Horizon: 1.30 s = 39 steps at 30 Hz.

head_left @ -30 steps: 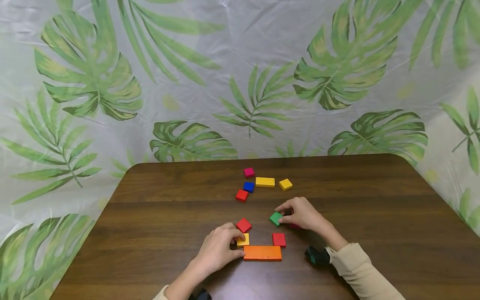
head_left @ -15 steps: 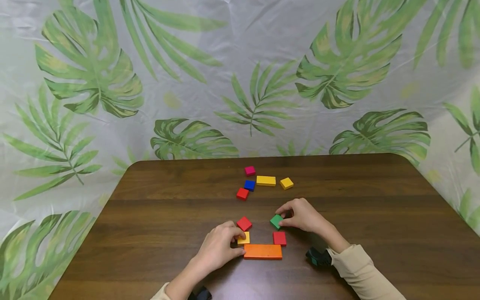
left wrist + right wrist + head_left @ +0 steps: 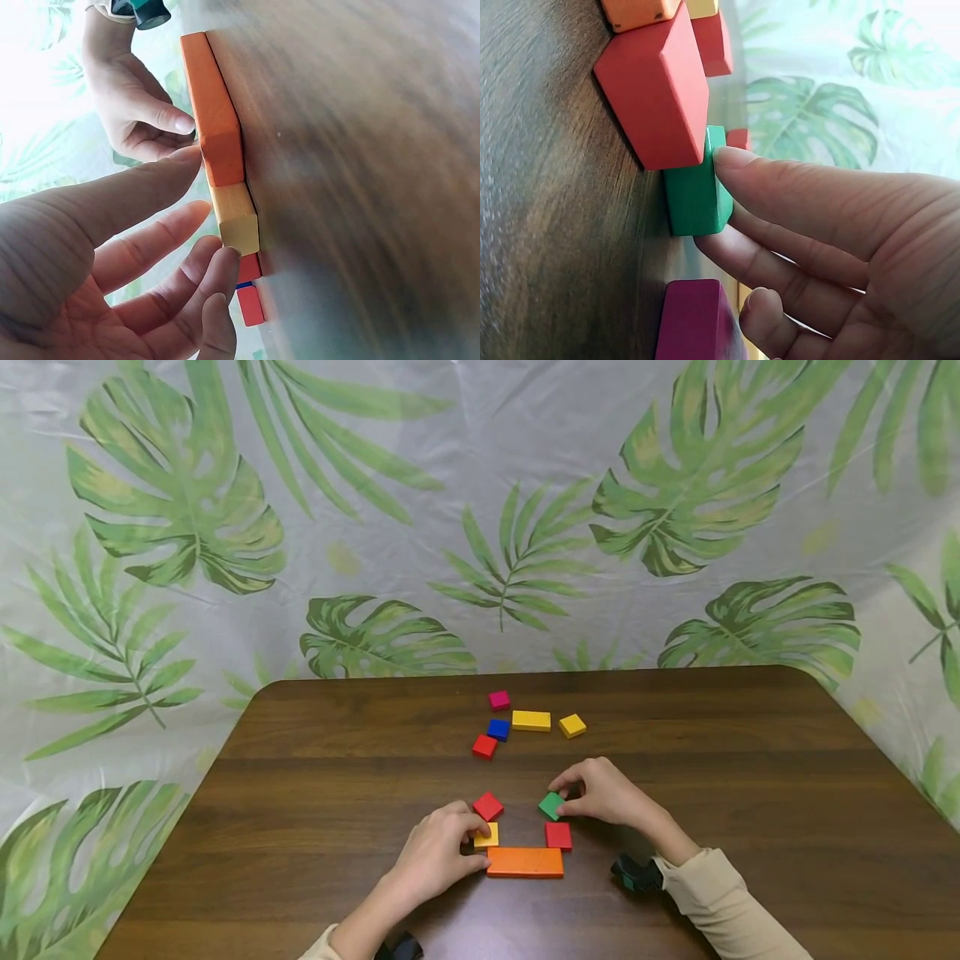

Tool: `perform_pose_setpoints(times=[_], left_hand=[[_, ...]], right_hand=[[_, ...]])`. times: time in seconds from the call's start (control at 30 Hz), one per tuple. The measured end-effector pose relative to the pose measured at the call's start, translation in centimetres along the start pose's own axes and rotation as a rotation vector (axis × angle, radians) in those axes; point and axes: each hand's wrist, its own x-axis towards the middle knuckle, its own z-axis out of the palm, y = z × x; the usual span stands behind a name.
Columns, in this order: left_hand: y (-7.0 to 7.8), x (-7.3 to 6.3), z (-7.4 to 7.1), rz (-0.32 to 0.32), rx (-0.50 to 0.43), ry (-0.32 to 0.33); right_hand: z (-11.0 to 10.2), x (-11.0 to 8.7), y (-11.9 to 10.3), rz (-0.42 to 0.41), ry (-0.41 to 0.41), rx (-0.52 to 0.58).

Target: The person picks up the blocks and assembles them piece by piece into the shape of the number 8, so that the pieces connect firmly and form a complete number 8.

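My right hand (image 3: 603,795) pinches a green block (image 3: 551,806) between thumb and fingers, close behind a red block (image 3: 558,837) in the head view. That red block stands at the right end of a long orange block (image 3: 525,862). At the orange block's left end, my left hand (image 3: 437,853) rests its thumb tip on the edge, other fingers at a small yellow block (image 3: 489,839). Beyond the yellow one lies another red block (image 3: 488,807), turned cornerwise. A magenta block (image 3: 690,322) sits near my right fingers in the right wrist view; my hand hides it in the head view.
Farther back on the brown table (image 3: 337,793) lie a red block (image 3: 484,747), a blue block (image 3: 498,730), a magenta block (image 3: 499,700), a long yellow block (image 3: 531,721) and a small yellow block (image 3: 572,726). A leaf-patterned cloth (image 3: 525,485) hangs behind the table.
The right hand has drawn the green block slightly nearer the right red block, covering the magenta block glimpsed under it earlier. The left hand stays where it was.
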Motion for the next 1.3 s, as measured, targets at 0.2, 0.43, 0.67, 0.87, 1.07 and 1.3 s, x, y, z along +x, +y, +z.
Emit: perform_pose_setpoints(times=[0.2,0.43,0.67,0.87,1.07,1.3], left_hand=[[0.04,-0.04,-0.03,-0.004,-0.003,-0.005],[0.0,-0.1,0.0,-0.003,0.003,-0.001],[-0.12,0.0,0.11,0.009,0.003,0.011],[-0.23,0.0,0.25,0.01,0.004,0.014],[-0.26,0.1,0.29,0.013,0.013,0.016],[-0.24,0.09,0.29,0.018,0.019,0.021]], right_hand=[[0.04,0.02,0.07,0.005,-0.012,0.017],[0.04,0.01,0.06,-0.004,-0.019,0.03],[0.03,0.06,0.04,-0.004,-0.022,0.026],[0.05,0.08,0.11,-0.005,-0.026,0.02],[0.03,0.06,0.19,-0.027,-0.027,0.022],[-0.02,0.03,0.18,-0.035,-0.029,0.023]])
